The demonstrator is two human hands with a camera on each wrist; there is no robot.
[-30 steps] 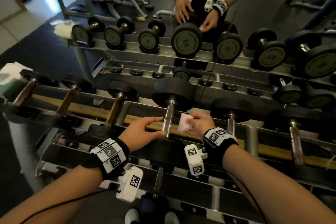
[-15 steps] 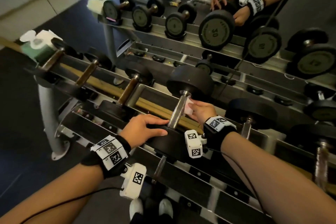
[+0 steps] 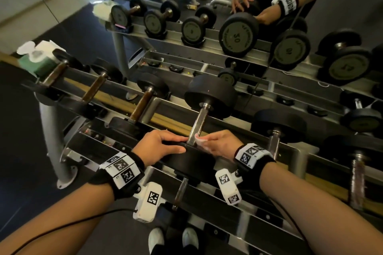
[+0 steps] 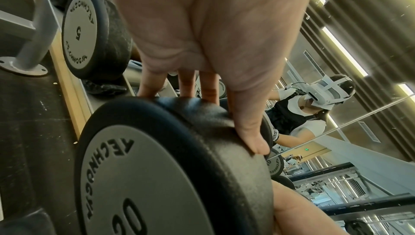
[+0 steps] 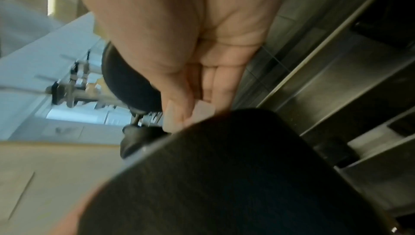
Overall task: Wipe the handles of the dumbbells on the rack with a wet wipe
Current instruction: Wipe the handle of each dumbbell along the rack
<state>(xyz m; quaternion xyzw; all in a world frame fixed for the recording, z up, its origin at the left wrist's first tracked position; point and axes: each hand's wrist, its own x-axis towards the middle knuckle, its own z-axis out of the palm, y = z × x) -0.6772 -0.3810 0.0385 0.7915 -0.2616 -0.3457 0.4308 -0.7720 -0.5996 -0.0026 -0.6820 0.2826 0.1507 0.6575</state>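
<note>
A large black dumbbell lies on the rack's top tier, its steel handle point(image 3: 199, 122) running away from me. My left hand point(image 3: 183, 145) grips its near head point(image 3: 192, 163), fingers over the back edge and thumb along the front rim; the left wrist view shows that hand point(image 4: 215, 118) clasping the head point(image 4: 157, 176). My right hand point(image 3: 204, 143) pinches a small white wet wipe point(image 3: 198, 138) against the lower end of the handle. In the blurred right wrist view the wipe point(image 5: 205, 110) shows between the fingertips point(image 5: 179, 113), above the dark head point(image 5: 224, 176).
Smaller dumbbells with brown handles point(image 3: 143, 103) sit to the left, and a steel-handled one point(image 3: 274, 141) to the right. A green wet wipe pack point(image 3: 37, 58) stands at the rack's left end. A mirror behind reflects the rack point(image 3: 238, 33). Lower tiers hold another dumbbell point(image 3: 180, 190).
My left hand reached in and settled on the near head. My right hand brought the wipe to the handle, then slid it down toward the near head. The head view shifted.
</note>
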